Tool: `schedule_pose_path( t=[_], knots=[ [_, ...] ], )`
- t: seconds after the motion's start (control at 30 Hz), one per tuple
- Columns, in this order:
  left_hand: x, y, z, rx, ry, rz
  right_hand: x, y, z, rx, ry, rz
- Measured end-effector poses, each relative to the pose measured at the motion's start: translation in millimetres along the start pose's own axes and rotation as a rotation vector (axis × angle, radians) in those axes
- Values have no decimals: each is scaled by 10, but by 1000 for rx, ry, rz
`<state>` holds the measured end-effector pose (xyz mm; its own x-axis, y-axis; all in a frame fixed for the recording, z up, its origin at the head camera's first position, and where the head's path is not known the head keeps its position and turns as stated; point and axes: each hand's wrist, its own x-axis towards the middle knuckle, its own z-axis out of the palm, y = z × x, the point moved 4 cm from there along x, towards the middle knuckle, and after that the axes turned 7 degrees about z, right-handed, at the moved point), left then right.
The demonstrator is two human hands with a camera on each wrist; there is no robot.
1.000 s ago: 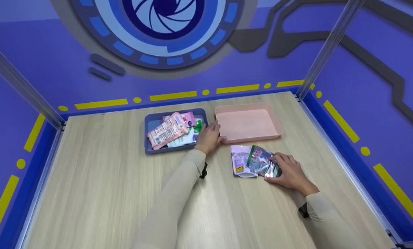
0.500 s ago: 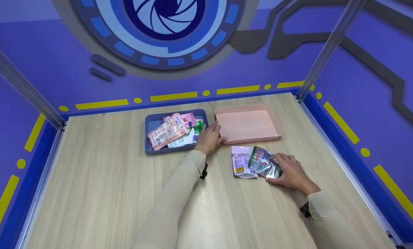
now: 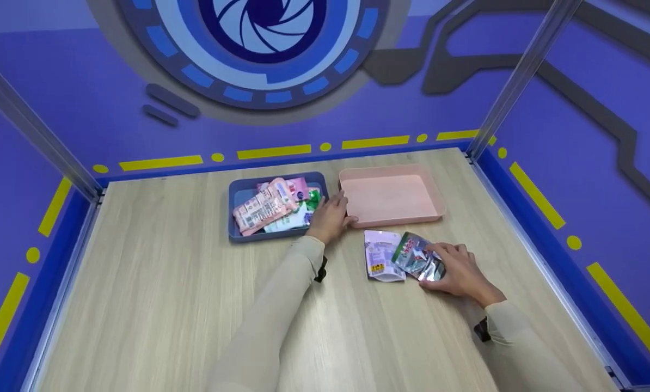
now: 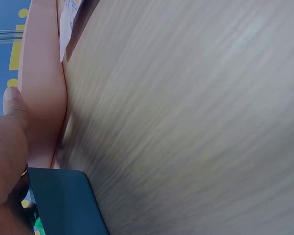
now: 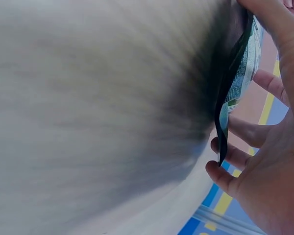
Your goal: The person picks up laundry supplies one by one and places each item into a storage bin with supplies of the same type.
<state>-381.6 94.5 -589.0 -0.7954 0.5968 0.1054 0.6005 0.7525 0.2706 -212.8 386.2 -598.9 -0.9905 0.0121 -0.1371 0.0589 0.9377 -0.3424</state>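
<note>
My left hand rests where the blue-grey tray and the pink tray stand side by side. In the left wrist view its thumb lies against the wall of the pink tray, and its other fingers reach behind the blue-grey tray. My right hand holds a silver foil pouch with a green top band by its right end. The right wrist view shows fingers and thumb around the edges of this pouch. Its left end overlaps a lilac pouch on the table.
Several pink, white and green packets lie piled in the blue-grey tray. Nothing lies inside the pink tray. The wood-grain table is bounded by purple panels at the back and both sides, with metal posts at the corners.
</note>
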Motion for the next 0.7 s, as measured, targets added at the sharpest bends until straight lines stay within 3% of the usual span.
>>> schedule_pose_path(
  t=[0.3,0.7],
  knots=[
    [8,-4,11,-11,7,-1,-9,14,-32,-24,45,-50],
    [1,0,0,-10,6,-4,-8,50,-58,-2,50,-40]
  ],
)
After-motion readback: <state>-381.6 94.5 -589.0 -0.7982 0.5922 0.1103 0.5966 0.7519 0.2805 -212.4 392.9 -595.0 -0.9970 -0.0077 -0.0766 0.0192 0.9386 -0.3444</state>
